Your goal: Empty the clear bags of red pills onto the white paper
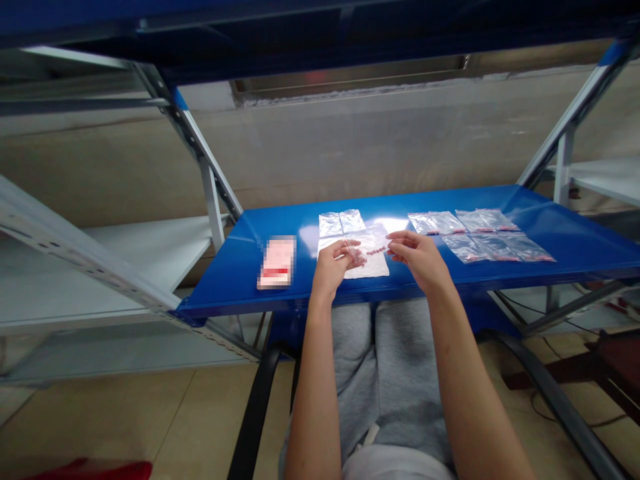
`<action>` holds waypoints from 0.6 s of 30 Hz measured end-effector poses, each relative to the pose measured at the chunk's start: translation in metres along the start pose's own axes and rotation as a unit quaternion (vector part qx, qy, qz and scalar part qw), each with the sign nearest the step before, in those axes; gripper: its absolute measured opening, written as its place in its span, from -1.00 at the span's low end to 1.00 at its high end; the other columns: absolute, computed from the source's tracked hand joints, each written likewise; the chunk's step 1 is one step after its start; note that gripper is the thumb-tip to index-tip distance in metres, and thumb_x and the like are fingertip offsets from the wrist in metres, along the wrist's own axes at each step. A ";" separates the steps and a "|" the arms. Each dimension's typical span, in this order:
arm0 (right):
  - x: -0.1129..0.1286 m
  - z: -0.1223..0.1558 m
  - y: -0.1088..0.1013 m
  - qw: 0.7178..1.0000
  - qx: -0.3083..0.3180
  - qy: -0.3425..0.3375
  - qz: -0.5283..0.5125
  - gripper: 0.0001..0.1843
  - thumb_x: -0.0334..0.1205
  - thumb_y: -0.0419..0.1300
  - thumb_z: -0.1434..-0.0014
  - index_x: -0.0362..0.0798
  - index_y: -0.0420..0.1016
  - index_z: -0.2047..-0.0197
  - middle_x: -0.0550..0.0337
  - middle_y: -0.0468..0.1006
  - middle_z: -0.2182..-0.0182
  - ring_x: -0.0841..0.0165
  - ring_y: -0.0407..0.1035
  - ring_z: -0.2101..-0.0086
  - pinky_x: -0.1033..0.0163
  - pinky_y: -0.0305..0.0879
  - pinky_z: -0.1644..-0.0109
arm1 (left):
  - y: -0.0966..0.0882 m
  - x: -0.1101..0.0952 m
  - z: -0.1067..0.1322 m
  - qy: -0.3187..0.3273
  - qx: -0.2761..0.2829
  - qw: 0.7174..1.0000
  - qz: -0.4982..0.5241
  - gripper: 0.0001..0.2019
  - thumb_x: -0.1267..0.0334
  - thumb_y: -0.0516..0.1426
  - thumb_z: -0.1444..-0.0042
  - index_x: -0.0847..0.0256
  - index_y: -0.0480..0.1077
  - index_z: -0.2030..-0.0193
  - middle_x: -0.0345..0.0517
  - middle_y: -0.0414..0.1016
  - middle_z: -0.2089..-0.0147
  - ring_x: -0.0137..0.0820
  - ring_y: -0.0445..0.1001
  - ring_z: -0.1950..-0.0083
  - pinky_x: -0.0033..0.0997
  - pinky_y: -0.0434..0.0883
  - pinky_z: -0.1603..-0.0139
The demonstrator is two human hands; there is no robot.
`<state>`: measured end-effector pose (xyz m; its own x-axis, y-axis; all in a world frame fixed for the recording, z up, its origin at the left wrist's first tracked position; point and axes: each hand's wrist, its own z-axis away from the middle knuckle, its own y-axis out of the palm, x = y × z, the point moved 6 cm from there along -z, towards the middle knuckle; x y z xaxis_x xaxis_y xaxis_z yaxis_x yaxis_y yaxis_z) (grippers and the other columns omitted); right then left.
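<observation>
My left hand [334,263] and my right hand [415,259] hover over the blue shelf [465,207], and their fingertips pinch opposite sides of a clear plastic zip bag [367,250]. A short row of small red beads [376,251] lies inside that bag, over a white sheet [367,268]. Two flat clear bags [340,223] sit just beyond my hands. To the right lie several clear bags [480,233] with red contents along their edges. A pixelated pink-and-white packet [277,262] lies left of my left hand.
A blue and grey metal shelving rack surrounds the work surface, with white side shelves [145,250] and a concrete wall [350,153] behind. Below the shelf edge are my grey-trousered legs [395,373], black chair arms [255,420] and a tiled floor [150,420].
</observation>
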<state>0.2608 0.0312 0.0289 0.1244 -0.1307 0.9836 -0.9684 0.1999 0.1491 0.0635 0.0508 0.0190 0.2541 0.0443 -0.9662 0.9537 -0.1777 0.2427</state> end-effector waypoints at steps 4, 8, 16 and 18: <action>-0.004 0.002 0.007 0.996 0.019 0.030 -0.083 -0.60 -0.16 0.53 0.21 -0.01 0.63 0.24 0.22 0.60 0.42 0.33 0.52 0.32 0.20 0.48 0.20 | -0.002 0.001 -0.001 0.008 -0.005 1.000 0.000 -0.79 0.37 0.34 -0.03 0.34 0.59 0.15 -0.09 0.59 0.31 -0.36 0.64 0.25 -0.17 0.66 -0.01; -0.013 0.000 0.009 0.992 0.030 0.054 -0.110 -0.50 -0.16 0.61 0.29 -0.02 0.64 0.23 0.19 0.64 0.39 0.33 0.53 0.31 0.19 0.49 0.16 | -0.004 0.001 -0.002 0.017 -0.007 1.000 -0.005 -0.76 0.33 0.36 -0.01 0.33 0.60 0.15 -0.09 0.60 0.31 -0.36 0.63 0.23 -0.19 0.66 -0.01; -0.027 -0.008 0.005 0.995 0.019 0.044 -0.090 -0.47 -0.11 0.63 0.32 -0.03 0.67 0.23 0.19 0.64 0.44 0.37 0.49 0.39 0.26 0.38 0.29 | -0.005 0.004 -0.004 0.024 -0.001 1.000 0.004 -0.70 0.23 0.44 0.06 0.32 0.62 0.19 -0.06 0.62 0.27 -0.36 0.62 0.24 -0.15 0.65 0.00; -0.027 -0.008 0.004 0.995 0.008 0.048 -0.088 -0.50 -0.11 0.63 0.34 -0.03 0.67 0.27 0.20 0.63 0.45 0.39 0.46 0.42 0.29 0.34 0.35 | -0.005 0.005 -0.005 0.022 -0.001 1.000 0.006 -0.70 0.22 0.44 0.06 0.32 0.63 0.19 -0.06 0.62 0.27 -0.36 0.62 0.23 -0.13 0.65 -0.02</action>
<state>0.2551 0.0434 0.0041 0.3116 -0.0692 0.9477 -0.9332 0.1656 0.3189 0.0607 0.0566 0.0135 0.2718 0.0862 -0.9585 0.9509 -0.1774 0.2537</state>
